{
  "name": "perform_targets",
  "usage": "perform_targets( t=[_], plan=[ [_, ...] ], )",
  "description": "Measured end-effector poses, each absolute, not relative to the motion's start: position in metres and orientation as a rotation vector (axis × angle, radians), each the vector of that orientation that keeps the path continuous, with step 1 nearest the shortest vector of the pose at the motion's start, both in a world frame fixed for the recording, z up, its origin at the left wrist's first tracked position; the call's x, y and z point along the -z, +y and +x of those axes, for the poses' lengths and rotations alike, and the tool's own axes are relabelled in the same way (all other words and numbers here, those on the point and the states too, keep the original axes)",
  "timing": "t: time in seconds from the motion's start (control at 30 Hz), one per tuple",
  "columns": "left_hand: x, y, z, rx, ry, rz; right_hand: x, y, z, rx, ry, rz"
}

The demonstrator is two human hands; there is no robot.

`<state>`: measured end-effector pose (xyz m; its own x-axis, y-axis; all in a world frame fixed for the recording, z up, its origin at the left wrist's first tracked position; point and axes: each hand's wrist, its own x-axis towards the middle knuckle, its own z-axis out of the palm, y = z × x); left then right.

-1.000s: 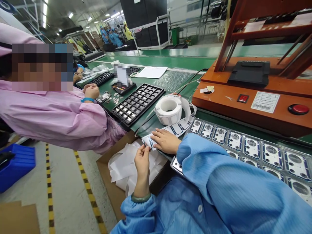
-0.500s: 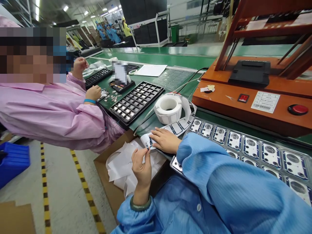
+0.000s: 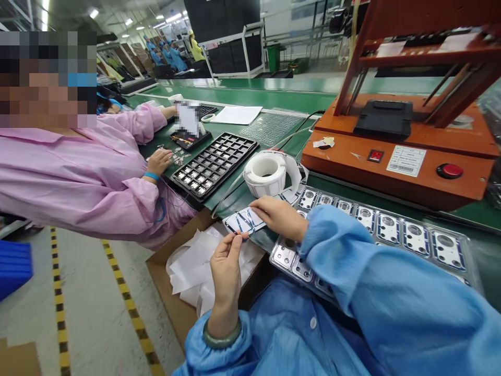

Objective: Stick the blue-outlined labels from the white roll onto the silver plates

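A white backing strip with dark-blue frame-shaped stickers (image 3: 243,221) lies over the table's front edge. My left hand (image 3: 226,266) pinches the near end of a dark-blue sticker between thumb and forefinger. The fingertips of my right hand (image 3: 281,215) are closed on the strip's far edge; exactly what they grip is partly hidden. Behind, the strip leads to a white label roll (image 3: 266,175). Under my right forearm lies a clear tray (image 3: 466,245) of silvery plates (image 3: 389,228) with blue edging, partly covered by the sleeve.
An orange press (image 3: 344,162) stands at the back right. A cardboard box (image 3: 168,292) of discarded white liner (image 3: 195,266) sits below the table edge. To the left, a co-worker in a pink sleeve (image 3: 113,183) works beside a black compartment tray (image 3: 215,164).
My right hand has gone from lying flat on the strip to pinching it, showing more blue outlines. My left hand stays nearly in place. The co-worker's farther hand has reached forward.
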<state>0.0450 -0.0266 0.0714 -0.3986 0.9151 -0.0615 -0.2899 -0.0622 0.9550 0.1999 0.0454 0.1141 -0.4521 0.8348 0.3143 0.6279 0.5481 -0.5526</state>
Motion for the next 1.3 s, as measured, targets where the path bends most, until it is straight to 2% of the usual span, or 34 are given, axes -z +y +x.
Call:
perform_targets(
  t=[0.1,0.23,0.4,0.5,0.7,0.83,1.03,1.3],
  plan=[
    [-0.078,-0.03,0.055,-1.558,1.224,0.787,-0.134,0.024,0.229,-0.639,-2.082,-1.258],
    [-0.083,-0.037,0.075,-1.443,1.18,0.883,-0.142,-0.013,0.26,-1.223,-1.729,-1.298],
    [-0.083,-0.047,0.096,-1.261,1.156,1.014,-0.13,-0.044,0.278,-1.354,-1.518,-1.318],
    [-0.085,-0.053,0.104,-1.196,1.15,1.106,-0.126,-0.058,0.285,-1.315,-1.488,-1.338],
    [-0.094,-0.066,0.118,-1.144,1.112,1.178,-0.134,-0.104,0.295,-0.808,-1.619,-1.457],
    [-0.098,-0.073,0.126,-1.018,1.099,1.257,-0.141,-0.134,0.297,-0.622,-1.651,-1.486],
    [-0.105,-0.077,0.135,-0.817,1.038,1.206,-0.132,-0.162,0.297,-0.725,-1.359,-1.611],
    [-0.105,-0.075,0.145,-0.738,0.996,1.392,-0.114,-0.172,0.296,-0.863,-1.032,-1.666]
  ],
)
